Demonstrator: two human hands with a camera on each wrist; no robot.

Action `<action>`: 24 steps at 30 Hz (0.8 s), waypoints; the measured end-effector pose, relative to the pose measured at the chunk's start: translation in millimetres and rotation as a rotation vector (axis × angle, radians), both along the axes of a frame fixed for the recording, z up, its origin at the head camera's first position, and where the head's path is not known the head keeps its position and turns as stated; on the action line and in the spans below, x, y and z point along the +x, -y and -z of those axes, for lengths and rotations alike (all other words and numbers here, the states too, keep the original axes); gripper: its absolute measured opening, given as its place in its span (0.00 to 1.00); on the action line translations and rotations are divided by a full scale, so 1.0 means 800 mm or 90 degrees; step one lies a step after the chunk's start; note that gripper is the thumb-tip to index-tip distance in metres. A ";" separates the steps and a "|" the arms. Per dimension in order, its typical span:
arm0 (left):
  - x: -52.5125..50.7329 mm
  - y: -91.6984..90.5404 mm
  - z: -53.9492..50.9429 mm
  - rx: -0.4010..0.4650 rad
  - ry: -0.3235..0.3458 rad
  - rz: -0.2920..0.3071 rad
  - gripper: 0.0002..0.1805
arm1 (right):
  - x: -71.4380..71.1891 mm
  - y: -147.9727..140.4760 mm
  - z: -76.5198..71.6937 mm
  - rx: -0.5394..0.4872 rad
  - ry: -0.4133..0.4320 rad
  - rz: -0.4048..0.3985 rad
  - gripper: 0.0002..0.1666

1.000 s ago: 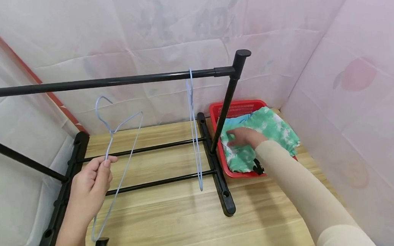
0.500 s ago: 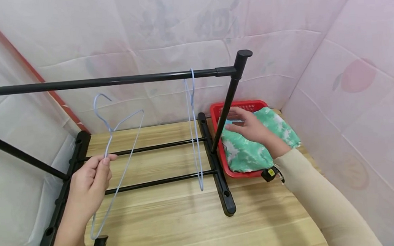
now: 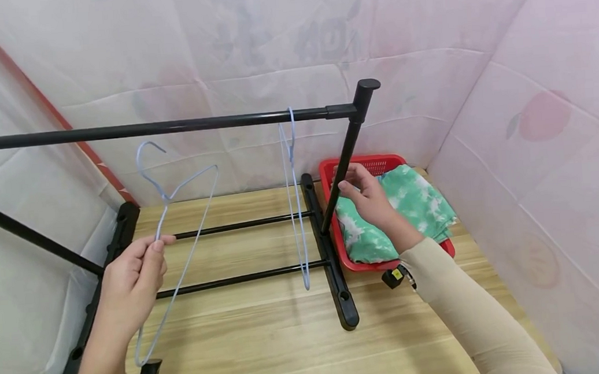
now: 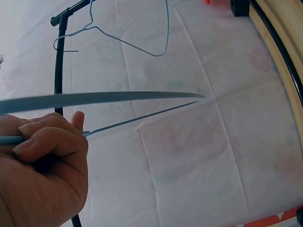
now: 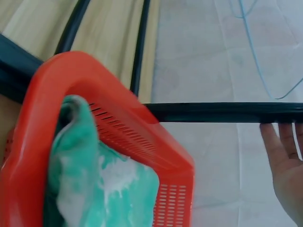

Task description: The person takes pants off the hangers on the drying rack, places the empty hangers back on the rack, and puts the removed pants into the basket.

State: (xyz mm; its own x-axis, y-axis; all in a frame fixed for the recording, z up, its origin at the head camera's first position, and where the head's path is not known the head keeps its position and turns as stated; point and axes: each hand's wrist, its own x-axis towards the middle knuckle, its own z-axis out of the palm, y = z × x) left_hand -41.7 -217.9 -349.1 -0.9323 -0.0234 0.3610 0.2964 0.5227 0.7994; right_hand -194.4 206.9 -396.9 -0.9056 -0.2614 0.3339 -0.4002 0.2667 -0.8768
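Note:
My left hand (image 3: 131, 280) pinches a light-blue wire hanger (image 3: 165, 198) by one side, its hook pointing up and apart from the rail. In the left wrist view the fingers curl round the hanger's wire (image 4: 142, 96). My right hand (image 3: 373, 202) is over the red basket (image 3: 370, 266), beside the rack's slanted post (image 3: 346, 155), fingers loosely bent and holding nothing visible. In the right wrist view its fingertips (image 5: 270, 132) reach the black post; whether they touch it I cannot tell. Green-and-white tie-dyed cloth (image 3: 420, 196) lies folded in the basket.
A second blue hanger (image 3: 293, 152) hangs from the black rail (image 3: 170, 127) near its right end. The rack's feet (image 3: 343, 300) and two low crossbars (image 3: 253, 277) stand on the wood-look surface (image 3: 268, 340). Pale printed sheets (image 3: 248, 46) wall the back and sides.
My right hand has lifted off the green cloth and shifted to the slanted post. My left hand keeps the hanger, nearly unmoved. The hanging one has turned slightly.

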 end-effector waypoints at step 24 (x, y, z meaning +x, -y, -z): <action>0.007 0.001 -0.021 0.024 -0.094 0.008 0.12 | 0.028 0.028 -0.023 0.027 -0.073 0.006 0.19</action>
